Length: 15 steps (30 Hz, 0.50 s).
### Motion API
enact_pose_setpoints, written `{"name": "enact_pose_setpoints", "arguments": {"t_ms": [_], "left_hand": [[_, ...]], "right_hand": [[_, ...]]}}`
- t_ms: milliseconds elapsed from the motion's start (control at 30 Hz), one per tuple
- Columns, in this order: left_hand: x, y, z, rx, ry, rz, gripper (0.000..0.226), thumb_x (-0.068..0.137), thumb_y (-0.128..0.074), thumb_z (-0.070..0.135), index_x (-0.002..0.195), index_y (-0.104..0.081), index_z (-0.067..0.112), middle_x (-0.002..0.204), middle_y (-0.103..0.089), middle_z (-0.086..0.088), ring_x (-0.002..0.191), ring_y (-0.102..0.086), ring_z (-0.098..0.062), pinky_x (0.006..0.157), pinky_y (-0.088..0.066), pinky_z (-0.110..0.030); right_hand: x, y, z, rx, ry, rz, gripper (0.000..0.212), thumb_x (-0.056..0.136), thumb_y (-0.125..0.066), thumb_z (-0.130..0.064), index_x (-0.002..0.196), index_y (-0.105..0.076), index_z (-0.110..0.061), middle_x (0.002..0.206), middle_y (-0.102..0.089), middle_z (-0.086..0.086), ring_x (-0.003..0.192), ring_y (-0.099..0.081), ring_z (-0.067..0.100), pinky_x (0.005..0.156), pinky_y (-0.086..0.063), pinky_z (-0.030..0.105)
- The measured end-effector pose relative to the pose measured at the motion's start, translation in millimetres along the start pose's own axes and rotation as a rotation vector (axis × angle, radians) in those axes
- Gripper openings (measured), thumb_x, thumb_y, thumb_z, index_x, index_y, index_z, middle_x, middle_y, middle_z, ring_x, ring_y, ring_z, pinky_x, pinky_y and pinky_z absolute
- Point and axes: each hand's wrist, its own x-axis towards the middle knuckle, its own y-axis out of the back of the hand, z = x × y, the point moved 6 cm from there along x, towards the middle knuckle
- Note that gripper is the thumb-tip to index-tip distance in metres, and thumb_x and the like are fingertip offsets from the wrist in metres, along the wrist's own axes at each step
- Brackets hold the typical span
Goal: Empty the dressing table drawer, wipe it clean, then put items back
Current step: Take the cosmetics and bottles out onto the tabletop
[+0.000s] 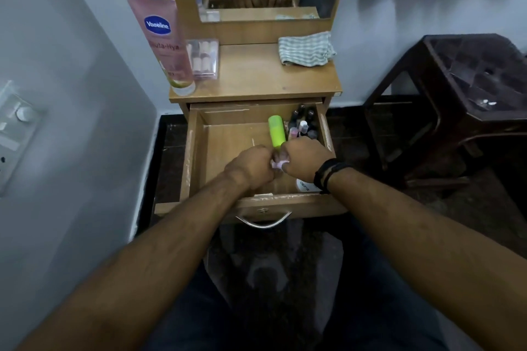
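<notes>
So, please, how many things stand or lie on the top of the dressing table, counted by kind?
Pink lotion tube: 1
Clear plastic case: 1
Striped cloth: 1
Total: 3

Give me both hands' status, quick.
Left hand: fingers curled on a small pink item in the drawer.
Right hand: curled on the same pink item.
</notes>
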Motion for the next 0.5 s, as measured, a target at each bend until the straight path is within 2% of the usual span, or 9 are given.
{"name": "enact_pose_setpoints", "arguments": {"t_ms": [133, 300, 433, 500], "left_hand": [[5, -5, 9, 0.065, 0.020, -0.004, 0.029, 0.094, -0.059, 0.032, 0.119, -0.055, 0.017, 0.123, -0.063, -0.012, 0.111, -0.060, -0.035, 0.081, -0.045, -0.034], [-1, 4, 12, 0.062, 0.003, 0.007, 0.029, 0.090, -0.059, 0.027, 0.117, -0.054, 0.016, 0.119, -0.064, -0.013, 0.108, -0.060, -0.037, 0.083, -0.049, -0.039], [-18, 35, 12, -0.085, -0.087, 0.103, 0.021, 0.078, -0.068, 0.028, 0.096, -0.057, 0.023, 0.102, -0.064, -0.002, 0.094, -0.062, -0.025, 0.081, -0.052, -0.041], [-28, 60, 10, -0.132, -0.135, 0.178, 0.022, 0.079, -0.072, 0.027, 0.097, -0.061, 0.023, 0.100, -0.064, 0.002, 0.089, -0.061, -0.018, 0.078, -0.053, -0.039]], "right_hand": [[-3, -1, 4, -0.017, 0.014, 0.014, 0.037, 0.091, -0.061, -0.047, 0.103, -0.067, -0.013, 0.103, -0.066, 0.013, 0.094, -0.064, 0.034, 0.074, -0.050, 0.036], [-5, 4, 4, 0.014, 0.042, 0.029, 0.039, 0.090, -0.062, -0.043, 0.113, -0.064, -0.013, 0.113, -0.062, 0.012, 0.103, -0.061, 0.034, 0.082, -0.051, 0.040], [-5, 8, 0, 0.061, 0.069, 0.045, 0.042, 0.091, -0.061, -0.038, 0.121, -0.058, -0.010, 0.115, -0.058, 0.012, 0.101, -0.059, 0.031, 0.077, -0.046, 0.036], [-3, 13, -8, 0.109, 0.098, 0.050, 0.045, 0.086, -0.071, -0.031, 0.124, -0.058, -0.012, 0.115, -0.061, 0.008, 0.102, -0.059, 0.026, 0.076, -0.043, 0.031]]}}
